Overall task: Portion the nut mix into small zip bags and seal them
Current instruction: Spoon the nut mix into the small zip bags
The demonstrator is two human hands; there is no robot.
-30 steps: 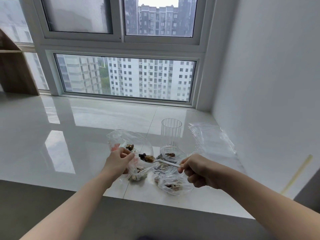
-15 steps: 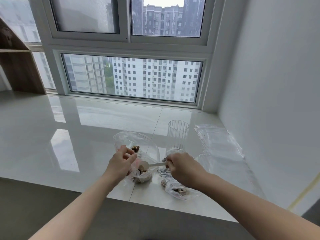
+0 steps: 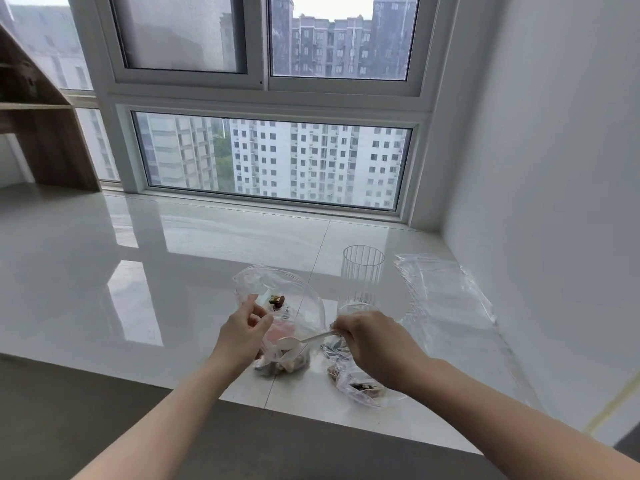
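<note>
My left hand (image 3: pixel 244 332) pinches the rim of a small clear zip bag (image 3: pixel 282 360) and keeps its mouth apart; nuts lie at the bag's bottom. My right hand (image 3: pixel 372 339) grips the handle of a white plastic spoon (image 3: pixel 294 341), whose empty bowl sits at the bag's mouth. Behind the small bag stands a larger clear bag (image 3: pixel 294 292) with a few dark nuts inside. A second small bag with nuts (image 3: pixel 360 388) lies under my right wrist.
A ribbed clear glass (image 3: pixel 362 275) stands just behind my right hand. A pile of empty clear bags (image 3: pixel 446 299) lies to the right by the white wall. The glossy white sill (image 3: pixel 138 271) runs to the window; a wooden shelf (image 3: pixel 45 140) stands far left.
My right hand has moved left and tipped the loaded spoon into the small bag. The spoon's bowl now shows empty at the bag's mouth. My left hand has kept its hold.
</note>
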